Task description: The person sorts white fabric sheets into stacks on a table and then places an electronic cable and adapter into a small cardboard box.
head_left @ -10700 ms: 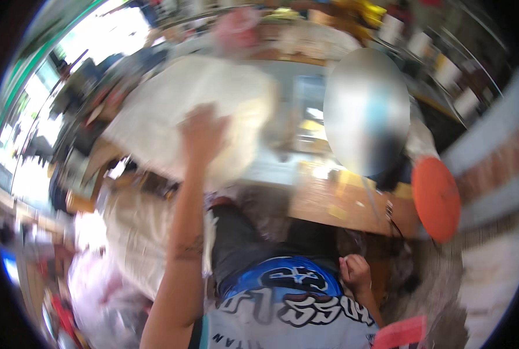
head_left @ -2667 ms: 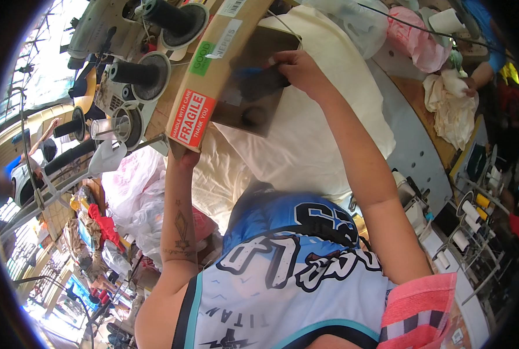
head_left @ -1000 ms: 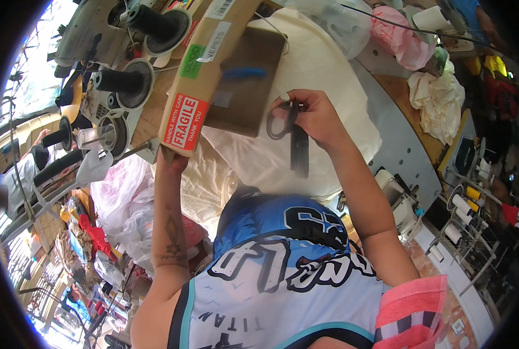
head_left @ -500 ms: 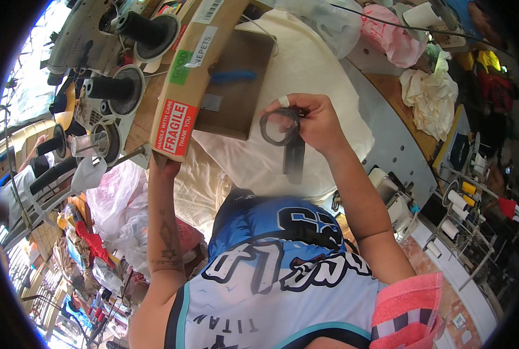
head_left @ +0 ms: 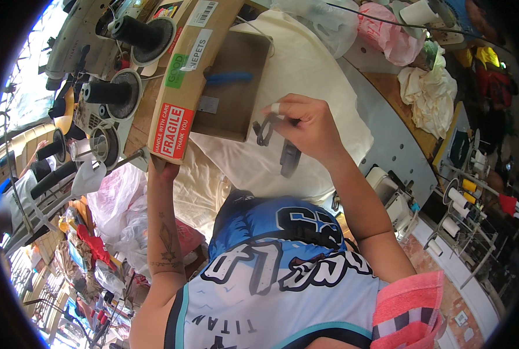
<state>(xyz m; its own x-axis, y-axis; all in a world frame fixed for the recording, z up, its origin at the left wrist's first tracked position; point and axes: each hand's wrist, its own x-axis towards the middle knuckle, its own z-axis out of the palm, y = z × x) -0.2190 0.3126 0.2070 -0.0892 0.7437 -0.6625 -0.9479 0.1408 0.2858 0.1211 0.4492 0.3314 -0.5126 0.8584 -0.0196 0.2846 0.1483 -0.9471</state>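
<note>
My left hand (head_left: 165, 168) grips the lower end of an open cardboard box (head_left: 220, 135), its fingers mostly hidden behind the box. Inside the box lies a long blue object (head_left: 230, 77), too indistinct to name. To the right of the box, over cream cloth (head_left: 323, 116), my right hand (head_left: 306, 122) is closed on a black looped cord (head_left: 263, 131). A dark bar-shaped piece (head_left: 290, 159) hangs below the same fingers; motion blurs it and its kind is unclear. A light band wraps one finger of that hand.
Black thread cones (head_left: 140, 34) stand on holders left of the box, close to a sewing machine (head_left: 82, 43). Clear plastic bags (head_left: 117, 203) lie at lower left. Crumpled cream cloth (head_left: 428, 96) and a pink bag (head_left: 387, 35) are at the far right. A thread rack (head_left: 460, 215) stands right.
The black cord in my right hand has turned, its round loop now narrower and the bar-shaped piece clearer. The box has shifted slightly left with my left hand.
</note>
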